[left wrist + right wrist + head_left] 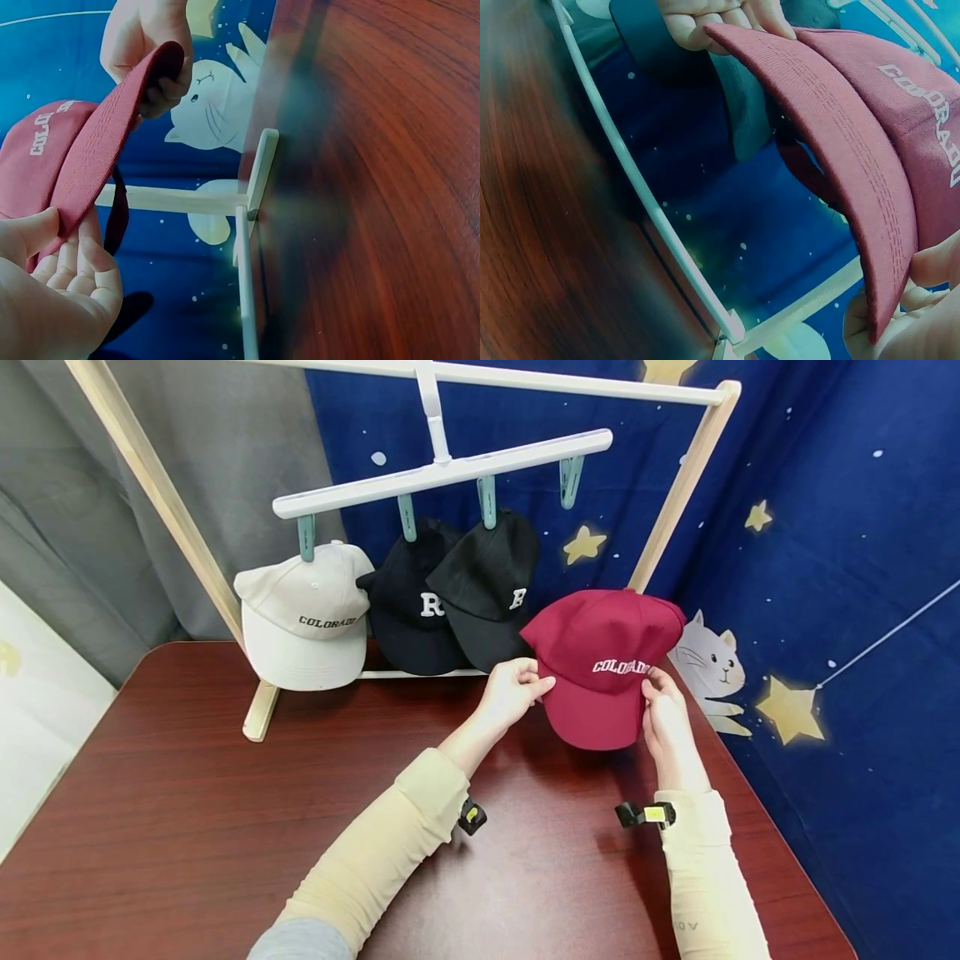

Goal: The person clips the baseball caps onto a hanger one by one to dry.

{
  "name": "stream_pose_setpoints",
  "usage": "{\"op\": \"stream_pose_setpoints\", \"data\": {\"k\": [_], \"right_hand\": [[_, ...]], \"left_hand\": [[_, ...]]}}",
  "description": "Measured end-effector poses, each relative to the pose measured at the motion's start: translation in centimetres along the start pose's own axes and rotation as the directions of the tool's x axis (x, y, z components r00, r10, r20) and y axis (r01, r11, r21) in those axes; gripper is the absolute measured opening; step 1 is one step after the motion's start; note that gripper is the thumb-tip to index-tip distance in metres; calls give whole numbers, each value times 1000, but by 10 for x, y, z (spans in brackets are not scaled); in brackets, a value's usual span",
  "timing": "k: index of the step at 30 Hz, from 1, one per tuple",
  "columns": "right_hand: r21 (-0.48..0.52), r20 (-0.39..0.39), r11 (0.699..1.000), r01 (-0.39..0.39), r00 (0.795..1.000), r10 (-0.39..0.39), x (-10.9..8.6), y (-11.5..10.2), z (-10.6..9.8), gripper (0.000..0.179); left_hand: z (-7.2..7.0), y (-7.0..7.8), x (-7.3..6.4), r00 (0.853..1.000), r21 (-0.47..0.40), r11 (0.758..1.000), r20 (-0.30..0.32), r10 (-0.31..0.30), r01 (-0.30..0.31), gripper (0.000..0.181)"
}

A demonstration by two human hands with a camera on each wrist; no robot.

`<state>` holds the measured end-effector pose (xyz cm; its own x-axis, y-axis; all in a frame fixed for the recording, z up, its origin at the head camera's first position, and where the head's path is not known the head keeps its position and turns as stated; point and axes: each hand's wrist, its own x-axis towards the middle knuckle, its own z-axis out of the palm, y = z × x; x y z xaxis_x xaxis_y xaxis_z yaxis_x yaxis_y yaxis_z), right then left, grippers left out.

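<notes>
A dark red baseball cap (600, 647) with white COLORADO lettering is held up at the right end of the rack, its brim facing the person. My left hand (512, 691) pinches the brim's left side, thumb on top and fingers beneath. On the other side my right hand (666, 714) grips the brim's right edge the same way. In the left wrist view the cap's brim (101, 150) spans both hands, clear of the table. The right wrist view shows stitched rows along the brim (840, 142). Above the cap, a teal clip (571, 482) hangs with nothing in it.
A white hanger bar (450, 472) hangs from the wooden-legged rack (678, 485). Its other clips hold a cream cap (307, 618), a navy cap (408, 602) and a black cap (491, 585). The brown table (187, 810) ends near a blue star-patterned curtain (847, 568).
</notes>
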<state>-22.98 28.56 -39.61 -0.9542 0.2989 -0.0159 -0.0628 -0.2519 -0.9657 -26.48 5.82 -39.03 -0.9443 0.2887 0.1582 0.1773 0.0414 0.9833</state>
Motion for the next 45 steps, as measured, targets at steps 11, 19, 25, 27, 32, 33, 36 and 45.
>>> {"op": "stream_pose_setpoints", "data": {"k": [11,19,25,27,32,33,36,45], "right_hand": [[65,21,997,37,999,-38,4,-7,10,20],[103,67,993,55,996,-62,8,-13,15,19],[123,65,990,73,995,-82,11,-17,21,20],[129,60,987,92,993,-101,13,-19,23,23],[150,46,982,117,991,-125,16,-22,29,25],[153,42,981,118,991,-126,17,-23,30,25],[157,33,980,124,991,-131,18,-26,34,24],[175,33,976,127,990,-134,20,-30,41,26]], "left_hand": [[-10,10,1,1000,-1,1000,-7,7,-7,11],[-17,17,3,1000,7,1000,-11,20,-20,11],[-20,23,6,999,11,999,-24,33,-33,10],[-21,25,7,999,18,999,-27,32,-32,11],[-24,30,10,999,43,999,-28,26,-25,12],[-25,32,10,999,41,999,-26,25,-24,13],[-28,35,12,1000,25,1000,-22,18,-17,15],[-37,43,15,999,67,997,5,33,-33,13]]}}
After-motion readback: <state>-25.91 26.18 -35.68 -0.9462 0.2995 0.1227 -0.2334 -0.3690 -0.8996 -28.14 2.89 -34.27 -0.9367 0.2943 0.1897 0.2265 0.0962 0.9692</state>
